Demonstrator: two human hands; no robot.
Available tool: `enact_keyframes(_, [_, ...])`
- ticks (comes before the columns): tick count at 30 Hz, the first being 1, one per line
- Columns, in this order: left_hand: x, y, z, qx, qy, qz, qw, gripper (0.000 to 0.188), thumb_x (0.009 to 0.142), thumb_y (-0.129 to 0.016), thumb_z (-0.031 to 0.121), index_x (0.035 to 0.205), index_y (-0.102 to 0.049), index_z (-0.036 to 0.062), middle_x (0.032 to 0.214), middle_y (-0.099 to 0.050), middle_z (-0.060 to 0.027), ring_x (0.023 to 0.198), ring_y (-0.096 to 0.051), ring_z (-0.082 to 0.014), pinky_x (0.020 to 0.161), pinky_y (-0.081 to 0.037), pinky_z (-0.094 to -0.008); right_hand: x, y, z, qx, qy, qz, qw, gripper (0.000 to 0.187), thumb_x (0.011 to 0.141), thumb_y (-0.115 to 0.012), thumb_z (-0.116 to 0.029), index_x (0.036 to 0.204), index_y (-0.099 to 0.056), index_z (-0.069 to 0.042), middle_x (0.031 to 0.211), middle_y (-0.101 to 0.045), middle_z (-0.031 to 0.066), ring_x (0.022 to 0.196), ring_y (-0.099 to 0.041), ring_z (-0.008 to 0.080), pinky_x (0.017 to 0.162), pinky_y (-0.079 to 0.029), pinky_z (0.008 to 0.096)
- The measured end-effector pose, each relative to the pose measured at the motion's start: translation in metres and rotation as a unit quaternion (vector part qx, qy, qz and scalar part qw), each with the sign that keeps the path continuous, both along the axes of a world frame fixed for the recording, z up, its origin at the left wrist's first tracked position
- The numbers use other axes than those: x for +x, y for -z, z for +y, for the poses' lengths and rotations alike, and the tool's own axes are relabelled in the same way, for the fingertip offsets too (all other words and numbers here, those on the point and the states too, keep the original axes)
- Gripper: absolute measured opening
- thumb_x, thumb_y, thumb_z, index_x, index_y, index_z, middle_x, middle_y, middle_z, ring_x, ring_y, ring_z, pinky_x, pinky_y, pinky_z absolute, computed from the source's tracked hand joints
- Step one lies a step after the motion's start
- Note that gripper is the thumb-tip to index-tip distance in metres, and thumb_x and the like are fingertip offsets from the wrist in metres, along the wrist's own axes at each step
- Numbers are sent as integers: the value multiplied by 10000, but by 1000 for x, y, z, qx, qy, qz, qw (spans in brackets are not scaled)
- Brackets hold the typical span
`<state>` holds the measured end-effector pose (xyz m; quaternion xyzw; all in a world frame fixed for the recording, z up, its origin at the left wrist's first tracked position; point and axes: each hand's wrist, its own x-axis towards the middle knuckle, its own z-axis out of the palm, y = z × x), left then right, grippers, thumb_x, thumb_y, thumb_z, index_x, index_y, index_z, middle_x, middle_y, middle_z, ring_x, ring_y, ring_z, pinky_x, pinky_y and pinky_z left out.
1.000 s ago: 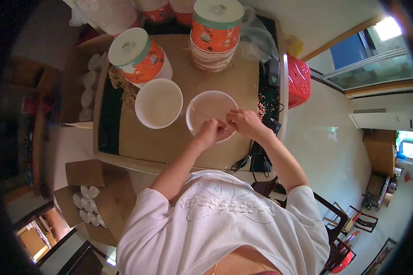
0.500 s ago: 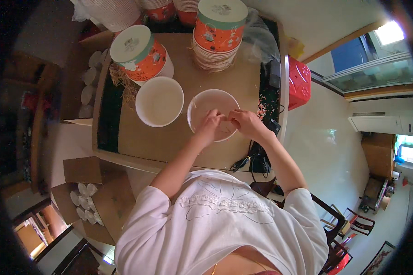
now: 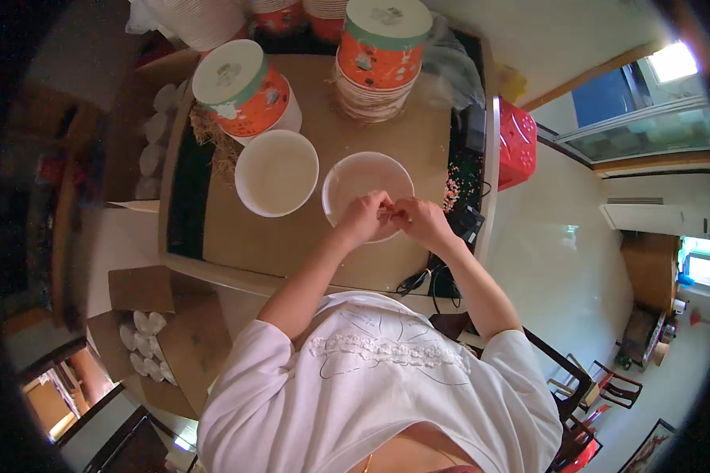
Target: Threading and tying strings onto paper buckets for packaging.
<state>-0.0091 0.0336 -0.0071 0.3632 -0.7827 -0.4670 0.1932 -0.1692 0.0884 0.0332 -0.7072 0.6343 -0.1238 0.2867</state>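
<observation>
Over the near rim of a white round paper tub (image 3: 355,177), my left hand (image 3: 364,218) and my right hand (image 3: 423,221) meet with fingertips together. Both are closed in a pinch. Whatever lies between the fingers is too small to make out. To the left, a second white tub (image 3: 277,173) stands open-side up. Behind it, an orange printed tub with a green band (image 3: 241,91) rests upside down on a white one. Dry straw-like strands (image 3: 207,130) hang beside these tubs.
A tall stack of orange and white tubs (image 3: 380,59) stands at the back of the cardboard-covered table (image 3: 292,244). On the right edge are small pinkish bits (image 3: 451,193), black cables (image 3: 443,284) and a red plastic stool (image 3: 516,142). An open carton with white cups (image 3: 146,347) sits at lower left.
My hands have come closer together and moved slightly toward me, from over the tub's inside to its near rim. The tubs stay in place.
</observation>
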Motion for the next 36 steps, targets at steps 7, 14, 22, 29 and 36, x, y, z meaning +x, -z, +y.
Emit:
enact_keyframes(7, [-3,9,10,142,35,146,978,429,772,-643,43,1128,-404,47,971,-601,-78,872,-592,-141,719,-497,-302,3,-3,1,17,91,-127,988,127,756,-647,-135,844,-647,-42,719,-633,118,645,-612,246,617,-482,337])
enact_keyframes(14, [3,7,13,146,-99,50,983,286,778,-635,46,1017,-478,40,810,-564,-17,677,-512,-60,601,-447,-231,-3,-3,3,36,107,-225,968,113,785,-606,-127,874,-634,-64,720,-638,126,642,-632,258,592,-483,344])
enact_keyframes(22, [-3,12,9,239,-93,-16,966,362,649,-737,379,750,-686,36,681,-658,-105,664,-634,-141,641,-506,-293,5,1,7,-12,143,-209,967,89,798,-609,-116,834,-628,-37,705,-637,96,589,-605,205,548,-461,306])
enact_keyframes(29, [-3,27,6,237,-65,-25,969,162,767,-699,148,879,-690,32,792,-654,0,730,-558,-63,677,-461,-239,-2,-27,-1,-26,121,-256,959,228,809,-534,3,1030,-542,-55,984,-618,116,767,-615,233,660,-482,316])
enact_keyframes(36, [-5,36,4,254,-64,95,960,224,726,-708,223,808,-690,15,737,-662,-73,704,-608,-96,644,-491,-262,-27,-14,-23,-1,-127,-87,988,163,769,-576,-64,931,-588,-51,873,-607,134,823,-589,328,705,-475,392])
